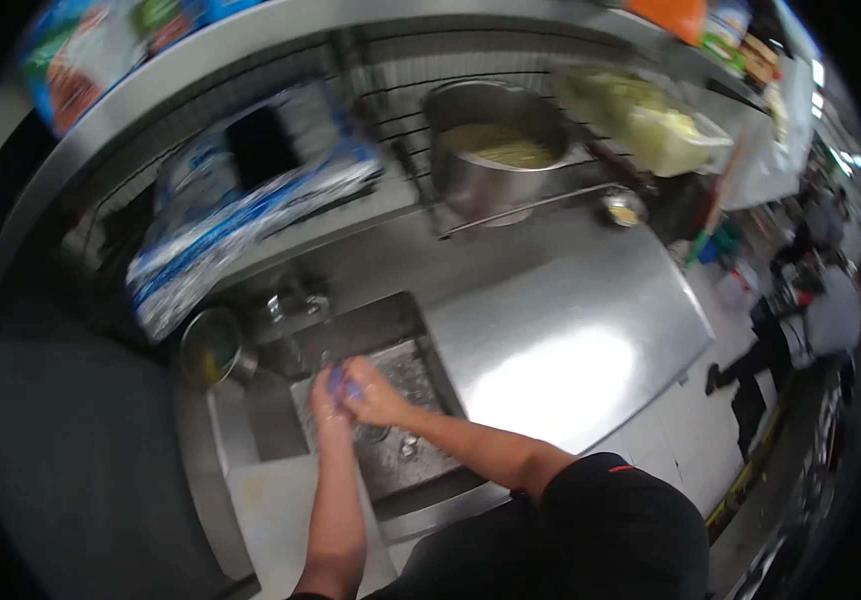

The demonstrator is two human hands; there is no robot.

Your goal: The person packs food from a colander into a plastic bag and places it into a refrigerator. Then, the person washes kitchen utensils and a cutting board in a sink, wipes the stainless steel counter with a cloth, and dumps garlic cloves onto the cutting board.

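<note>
Both of my hands are together over a metal sink (421,375), below the faucet area. A small purple thing (338,381) shows between them; its kind is too small to tell. My left hand (326,398) is closed against it from the left side. From the right, my right hand (375,396) wraps round it with bent fingers. Under the hands, the sink floor looks wet, with a small shiny drain piece (409,447) to the right.
A white cutting board (276,515) lies at the sink's near left, a metal bowl (213,348) at its far left. Right is a steel counter (571,320). Behind stand a large pot (491,180) and a wrapped package (251,215). A person (821,320) is at far right.
</note>
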